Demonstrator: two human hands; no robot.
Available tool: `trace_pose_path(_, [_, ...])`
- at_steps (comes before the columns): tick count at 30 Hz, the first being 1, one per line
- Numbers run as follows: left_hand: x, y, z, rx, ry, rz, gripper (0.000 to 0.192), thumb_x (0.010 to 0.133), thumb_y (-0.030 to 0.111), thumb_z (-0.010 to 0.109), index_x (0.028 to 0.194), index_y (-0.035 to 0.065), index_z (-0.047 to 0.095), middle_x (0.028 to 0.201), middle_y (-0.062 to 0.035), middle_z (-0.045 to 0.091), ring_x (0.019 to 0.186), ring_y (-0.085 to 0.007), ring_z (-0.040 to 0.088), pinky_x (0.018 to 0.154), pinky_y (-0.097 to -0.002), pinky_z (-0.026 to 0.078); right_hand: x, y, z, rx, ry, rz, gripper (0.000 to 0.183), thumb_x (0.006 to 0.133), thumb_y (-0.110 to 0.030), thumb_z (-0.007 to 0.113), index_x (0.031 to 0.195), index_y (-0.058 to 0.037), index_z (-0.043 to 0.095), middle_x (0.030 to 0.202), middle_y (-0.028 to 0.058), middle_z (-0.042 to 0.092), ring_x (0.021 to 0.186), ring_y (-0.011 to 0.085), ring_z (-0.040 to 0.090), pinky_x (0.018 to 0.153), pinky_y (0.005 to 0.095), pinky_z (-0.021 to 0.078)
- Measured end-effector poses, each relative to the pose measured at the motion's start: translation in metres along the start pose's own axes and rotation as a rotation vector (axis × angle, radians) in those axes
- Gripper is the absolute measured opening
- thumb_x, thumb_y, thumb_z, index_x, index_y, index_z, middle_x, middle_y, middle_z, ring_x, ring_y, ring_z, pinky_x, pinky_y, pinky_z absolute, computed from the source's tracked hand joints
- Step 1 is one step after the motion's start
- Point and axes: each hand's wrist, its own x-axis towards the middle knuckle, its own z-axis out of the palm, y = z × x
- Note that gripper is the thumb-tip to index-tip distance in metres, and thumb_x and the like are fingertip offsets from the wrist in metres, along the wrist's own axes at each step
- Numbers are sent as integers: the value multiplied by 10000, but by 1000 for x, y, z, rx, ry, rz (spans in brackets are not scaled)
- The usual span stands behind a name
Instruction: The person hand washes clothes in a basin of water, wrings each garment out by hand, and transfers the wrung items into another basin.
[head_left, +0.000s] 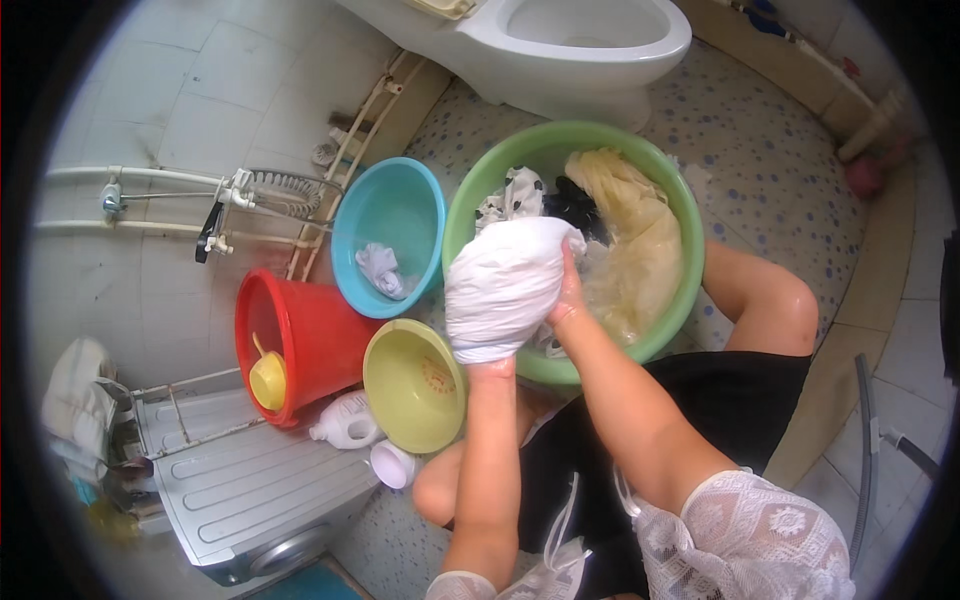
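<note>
A wet white cloth garment (506, 281) is pulled over my left hand (491, 367), which is hidden inside it from the wrist on. My right hand (568, 289) holds the garment's right edge. Both hands are over the left part of a big green plastic basin (694, 262). In the basin lie a pale yellow wet cloth (637, 232), a black cloth (571, 206) and a white cloth with black spots (523, 193), with some water around them.
Left of the green basin stand a blue basin (390, 187) with a light cloth (381, 268), a red bucket (322, 330) with a yellow scoop (268, 380), and a yellow-green basin (412, 382). A white bottle (349, 421), white cup (392, 463), toilet (577, 75) and washing machine (247, 480) are nearby.
</note>
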Motion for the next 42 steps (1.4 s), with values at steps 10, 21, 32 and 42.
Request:
trace_pose_path(10, [2,16,-33,330,240,46,424,911,276,375,1249,20,390,1269,-128,432,1140,-262,445,959,-401,383,17,-19,9,-112,170,63,451,825,-331,447,1125,2,504,1142,176,531,1045,328,504,945,445,370])
trace_pose_path(21, [-1,26,-23,257,91,96,492,896,276,419,1325,96,259,1327,-114,346,1195,-264,370,985,-407,342,9,-14,-6,-17,159,-15,448,806,-308,514,1138,-8,494,1153,160,529,1068,324,489,945,450,371])
trace_pose_path(32, [24,20,-33,68,-25,-53,966,614,669,577,1354,157,226,1371,-83,290,1256,-275,284,1025,-445,267,19,-16,57,-353,75,-75,354,751,-121,623,1072,-33,503,1063,113,555,981,243,540,856,376,446])
trace_pose_path(42, [108,74,-11,136,-232,-128,737,781,610,449,1256,52,374,1214,-133,467,1104,-289,467,927,-413,394,27,0,105,-1934,-1022,-821,241,636,-45,654,859,-61,562,1194,171,491,1136,339,447,945,438,357])
